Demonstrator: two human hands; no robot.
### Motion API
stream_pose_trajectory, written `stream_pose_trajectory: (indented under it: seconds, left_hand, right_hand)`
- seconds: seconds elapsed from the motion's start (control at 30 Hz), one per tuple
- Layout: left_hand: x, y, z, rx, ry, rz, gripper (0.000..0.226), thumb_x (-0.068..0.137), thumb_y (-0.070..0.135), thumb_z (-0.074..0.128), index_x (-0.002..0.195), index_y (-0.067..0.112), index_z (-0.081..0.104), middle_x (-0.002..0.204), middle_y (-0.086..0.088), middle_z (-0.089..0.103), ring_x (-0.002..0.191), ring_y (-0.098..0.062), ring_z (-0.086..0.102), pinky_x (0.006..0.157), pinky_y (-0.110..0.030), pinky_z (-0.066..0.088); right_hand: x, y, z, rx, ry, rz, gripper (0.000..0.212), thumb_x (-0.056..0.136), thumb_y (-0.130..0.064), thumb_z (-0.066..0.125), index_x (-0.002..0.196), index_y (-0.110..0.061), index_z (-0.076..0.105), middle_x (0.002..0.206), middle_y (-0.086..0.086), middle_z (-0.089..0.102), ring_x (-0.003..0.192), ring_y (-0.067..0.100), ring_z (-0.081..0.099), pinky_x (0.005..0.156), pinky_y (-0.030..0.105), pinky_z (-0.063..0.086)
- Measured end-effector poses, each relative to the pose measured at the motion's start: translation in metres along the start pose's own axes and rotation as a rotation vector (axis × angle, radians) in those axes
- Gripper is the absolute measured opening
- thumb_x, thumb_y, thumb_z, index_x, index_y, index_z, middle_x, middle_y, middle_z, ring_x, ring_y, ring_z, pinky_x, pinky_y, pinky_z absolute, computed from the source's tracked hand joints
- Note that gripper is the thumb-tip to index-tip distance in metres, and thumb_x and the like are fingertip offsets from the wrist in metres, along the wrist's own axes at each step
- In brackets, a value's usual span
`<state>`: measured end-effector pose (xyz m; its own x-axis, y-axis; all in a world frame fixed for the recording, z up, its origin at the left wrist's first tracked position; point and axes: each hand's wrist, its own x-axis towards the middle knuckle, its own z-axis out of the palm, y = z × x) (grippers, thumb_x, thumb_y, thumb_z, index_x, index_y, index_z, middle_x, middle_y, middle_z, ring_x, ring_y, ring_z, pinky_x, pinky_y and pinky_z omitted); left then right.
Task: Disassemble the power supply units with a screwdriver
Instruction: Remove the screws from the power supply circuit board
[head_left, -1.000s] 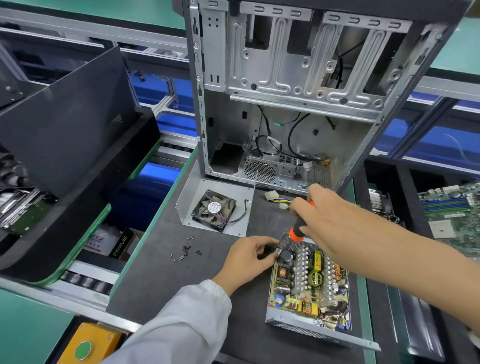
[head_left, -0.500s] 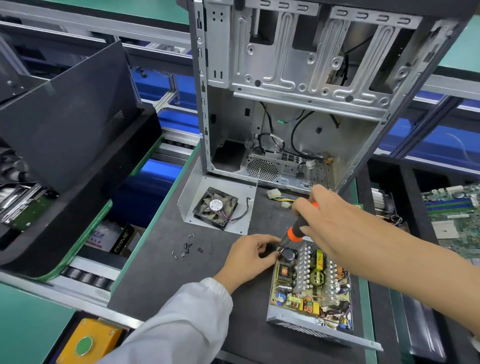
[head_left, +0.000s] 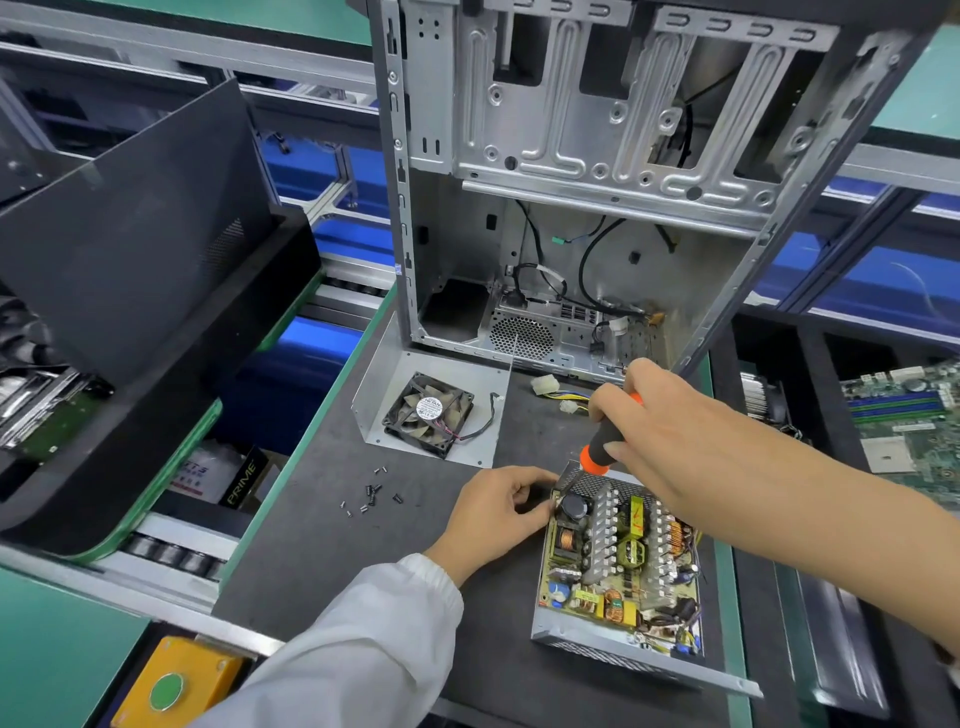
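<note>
- While the opened power supply unit, a grey sheet-metal tray carrying a yellow-green circuit board with silver heat-sink fins (head_left: 621, 561), lies on the dark grey work mat (head_left: 311, 545) at the lower centre-right of the frame, its long axis is seen to run from the lower edge of the frame up toward the computer case, tilted slightly to the left at the top.
- The perforated end wall of the unit is turned toward the upper part of the frame; a second perforated wall faces the lower edge.
- The black-and-orange-handled screwdriver (head_left: 602, 447) is grasped by the right hand (head_left: 670, 436), fingers clenched around the handle; it is held steeply, slanting down and to the left, with the shaft pointing into the unit's upper left corner.
- The tip itself is too small to be made out.
- The left hand (head_left: 498, 512), emerging from a white sleeve (head_left: 363, 649), is closed against the upper left corner of the unit, fingertips curled and touching the metal wall just beside a black cylindrical capacitor.
- A black square cooling fan (head_left: 428, 414) rests on a bent grey metal panel (head_left: 379, 395) at the centre of the frame, well apart from the unit.
- Small dark loose screws (head_left: 371, 496) are scattered on the mat left of the left hand.
- The empty silver computer case (head_left: 597, 156) stands upright across the upper centre.
</note>
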<state>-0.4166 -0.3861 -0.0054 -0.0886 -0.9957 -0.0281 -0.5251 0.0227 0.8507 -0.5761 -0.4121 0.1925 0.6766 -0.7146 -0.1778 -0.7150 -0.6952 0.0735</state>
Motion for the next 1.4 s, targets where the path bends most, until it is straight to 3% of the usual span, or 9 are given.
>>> stream_pose_trajectory:
  seconds: [0.23,0.33,0.53,0.63,0.7,0.77,0.87,1.13,1.4]
  left_hand:
    - [0.0,-0.001,0.002,-0.053,0.003,-0.044,0.024,0.086,0.022,0.069,0.108,0.031,0.073,0.074,0.02,0.064,0.081,-0.007,0.049,0.062,-0.012,0.043]
    - [0.0,0.0,0.0,-0.035,0.011,-0.029,0.024,0.086,0.022,0.069,0.108,0.031,0.072,0.086,0.026,0.057,0.09,-0.003,0.044,0.065,-0.008,0.043]
    - [0.0,0.002,0.001,-0.037,0.025,-0.037,0.021,0.087,0.023,0.069,0.106,0.029,0.074,0.067,0.023,0.056,0.059,0.004,0.047,0.056,-0.001,0.033]
    - [-0.001,0.005,-0.001,-0.036,0.03,-0.008,0.021,0.087,0.02,0.068,0.107,0.025,0.073,0.085,0.028,0.049,0.058,0.005,0.047,0.056,0.001,0.033]
    - [-0.001,0.005,-0.002,-0.036,0.033,-0.014,0.022,0.088,0.019,0.068,0.108,0.026,0.073,0.073,0.026,0.053,0.058,0.003,0.047,0.055,-0.001,0.033]
    - [-0.001,0.004,-0.001,-0.017,0.031,-0.018,0.023,0.088,0.02,0.067,0.109,0.028,0.073,0.058,0.032,0.053,0.055,0.008,0.047,0.054,-0.002,0.033]
    - [-0.001,0.003,0.0,0.004,0.039,0.011,0.025,0.086,0.022,0.067,0.109,0.03,0.072,0.065,0.03,0.051,0.057,0.016,0.047,0.055,0.002,0.032]
    - [0.003,-0.006,0.009,0.038,0.081,0.042,0.032,0.079,0.039,0.06,0.108,0.051,0.055,0.072,0.036,0.056,0.063,0.004,0.051,0.062,-0.005,0.04]
    - [0.003,-0.012,0.011,0.076,0.114,0.052,0.024,0.079,0.032,0.07,0.102,0.037,0.07,0.068,0.035,0.052,0.059,0.004,0.046,0.056,-0.003,0.031]
  right_hand:
    - [0.0,-0.004,0.004,-0.007,-0.028,-0.001,0.014,0.1,-0.029,0.041,0.106,-0.025,0.03,0.094,0.001,0.027,0.06,0.011,0.038,0.06,0.033,0.049]
    - [-0.001,-0.003,0.004,0.007,-0.023,-0.011,0.014,0.099,-0.029,0.041,0.108,-0.026,0.032,0.095,0.0,0.027,0.061,0.009,0.036,0.06,0.032,0.049]
    - [0.001,0.004,0.008,0.156,0.048,-0.06,0.02,0.095,-0.042,0.043,0.109,-0.032,0.034,0.097,-0.007,0.032,0.067,0.003,0.042,0.065,0.027,0.047]
    - [0.009,0.007,0.01,0.415,0.102,-0.044,0.025,0.085,-0.045,0.06,0.1,-0.037,0.042,0.09,-0.017,0.045,0.076,-0.002,0.05,0.067,0.013,0.04]
    - [0.013,0.007,0.016,0.517,0.178,-0.013,0.026,0.079,-0.043,0.069,0.091,-0.033,0.048,0.079,-0.015,0.052,0.077,-0.007,0.049,0.065,0.008,0.037]
    - [0.016,0.002,0.023,0.599,0.245,0.021,0.029,0.076,-0.047,0.07,0.089,-0.032,0.049,0.067,-0.013,0.055,0.066,-0.002,0.052,0.059,0.012,0.038]
    - [0.015,-0.003,0.034,0.635,0.314,0.035,0.027,0.079,-0.049,0.062,0.09,-0.032,0.045,0.056,-0.007,0.052,0.054,0.01,0.049,0.048,0.019,0.034]
    - [0.003,0.003,0.051,0.753,0.51,0.138,0.024,0.077,-0.032,0.071,0.085,-0.025,0.05,0.06,-0.005,0.059,0.054,0.015,0.054,0.053,0.023,0.042]
    - [-0.002,0.005,0.066,0.825,0.658,0.246,0.022,0.075,-0.032,0.07,0.081,-0.025,0.051,0.063,-0.005,0.056,0.049,0.008,0.052,0.048,0.007,0.035]
